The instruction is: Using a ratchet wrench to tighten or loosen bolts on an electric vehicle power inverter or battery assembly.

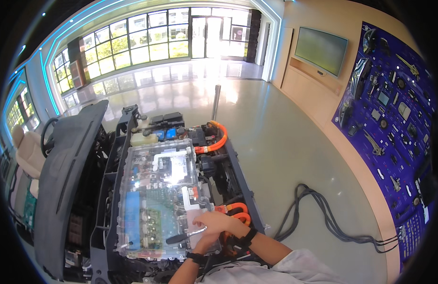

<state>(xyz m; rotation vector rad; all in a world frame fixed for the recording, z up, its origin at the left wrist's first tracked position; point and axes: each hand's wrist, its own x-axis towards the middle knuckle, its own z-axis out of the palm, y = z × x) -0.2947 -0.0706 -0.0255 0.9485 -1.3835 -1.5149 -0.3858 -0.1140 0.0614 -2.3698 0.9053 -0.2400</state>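
Beside a dark tool [176, 238], both hands [213, 221] overlap — fingers' [199, 221] hold unclear; wallboard labels [409, 240] illegible.

Hands: left hand [207, 242] and right hand [218, 221] close together at the near right corner of a clear-covered housing [143, 173]
Tool: dark handle [176, 238] pointing left over the cover, bright shaft meeting the hands; which one grips it, cannot tell
Cables: orange loops [221, 137] right of the housing; black cables [318, 196] on the floor [271, 142]
Left side: dark dashboard [70, 156], beige seat [28, 154]
Right wall: screen [321, 51], purple parts board [391, 102]
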